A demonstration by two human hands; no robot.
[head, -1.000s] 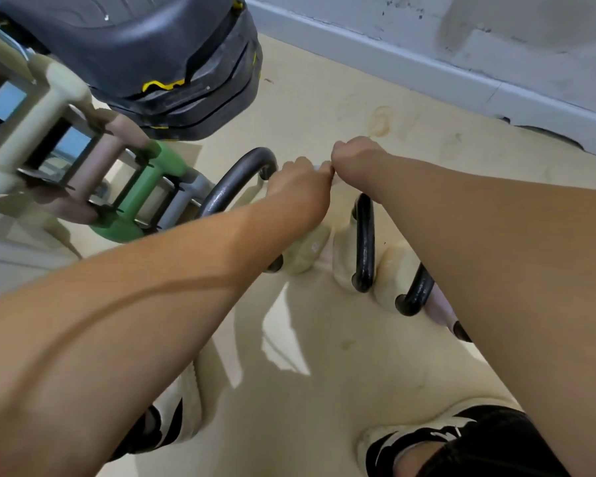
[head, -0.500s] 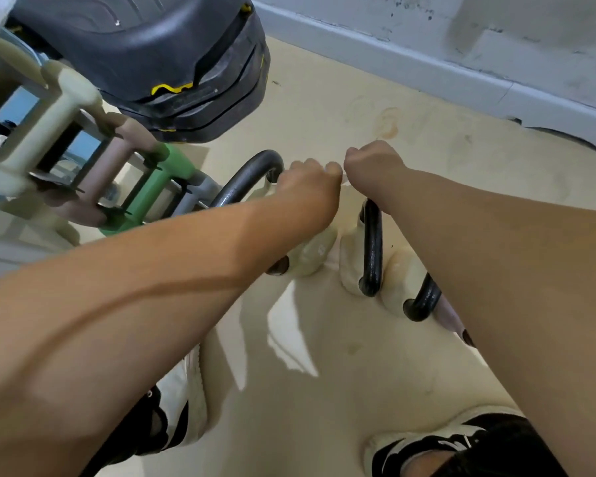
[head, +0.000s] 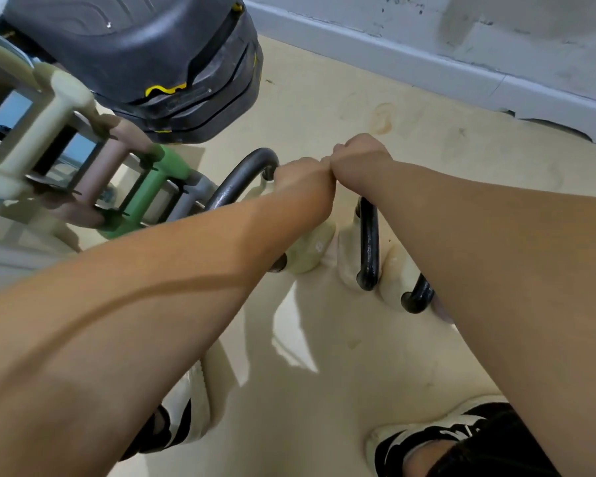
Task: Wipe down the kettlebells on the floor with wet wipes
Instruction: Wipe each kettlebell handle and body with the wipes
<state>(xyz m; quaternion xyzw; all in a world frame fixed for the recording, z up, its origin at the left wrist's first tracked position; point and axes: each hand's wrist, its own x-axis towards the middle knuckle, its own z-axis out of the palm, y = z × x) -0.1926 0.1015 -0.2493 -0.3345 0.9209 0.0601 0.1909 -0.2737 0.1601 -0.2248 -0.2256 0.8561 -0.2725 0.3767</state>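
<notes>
Your left hand (head: 303,180) and right hand (head: 358,156) meet knuckle to knuckle, both curled into fists with the backs turned toward you. Each grip is closed, but the fingers curl out of sight, so you cannot tell what either one pinches.

The fists sit just above the left kettlebell (head: 241,177). Its dark handle arches from lower left to upper right and ends right beside your left knuckles, and its cream body shows under your left wrist. Just right of it stands the middle kettlebell (head: 369,242), handle up and seen edge-on, the loop running far to near. The right kettlebell (head: 417,297) stands near it, mostly hidden by your right forearm. All three rest on the cream floor (head: 324,339), well away from the edge where it meets the wall (head: 393,53).

Both forearms reach out almost straight and converge at the fists.

At the left lie coloured dumbbells (head: 145,191), with a black stacked block (head: 152,63) beyond them. Your shoes (head: 427,438) show at the bottom.
</notes>
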